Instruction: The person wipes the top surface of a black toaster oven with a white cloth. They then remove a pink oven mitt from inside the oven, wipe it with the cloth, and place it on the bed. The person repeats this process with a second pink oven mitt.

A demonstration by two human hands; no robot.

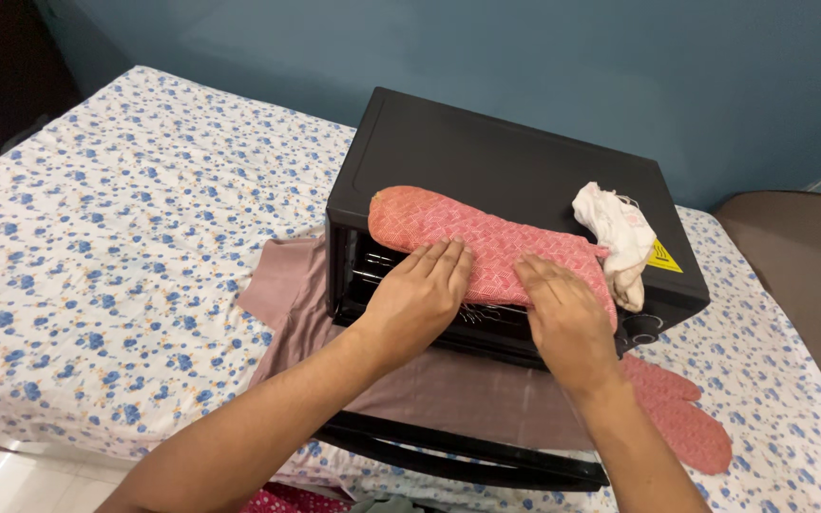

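A black countertop oven (pixel 486 161) sits on a bed with a floral sheet (pixel 116 218), its door (pixel 458 456) folded down toward me. A pink patterned oven mitt (pixel 429 220) lies across the oven's top front edge. My left hand (pixel 420 294) rests flat on the mitt's lower edge, over the oven opening. My right hand (pixel 563 309) presses flat on the mitt further right. A second pink mitt (pixel 686 413) lies on the bed by the oven's right front corner. A white crumpled cloth (pixel 615 228) sits on the oven top at the right.
A mauve cloth (pixel 287 285) is spread under the oven and over its open door. A brown chair back (pixel 810 275) stands at the right. The blue wall (pixel 525 57) is behind the bed. The oven's knobs (pixel 646 328) are at its right front.
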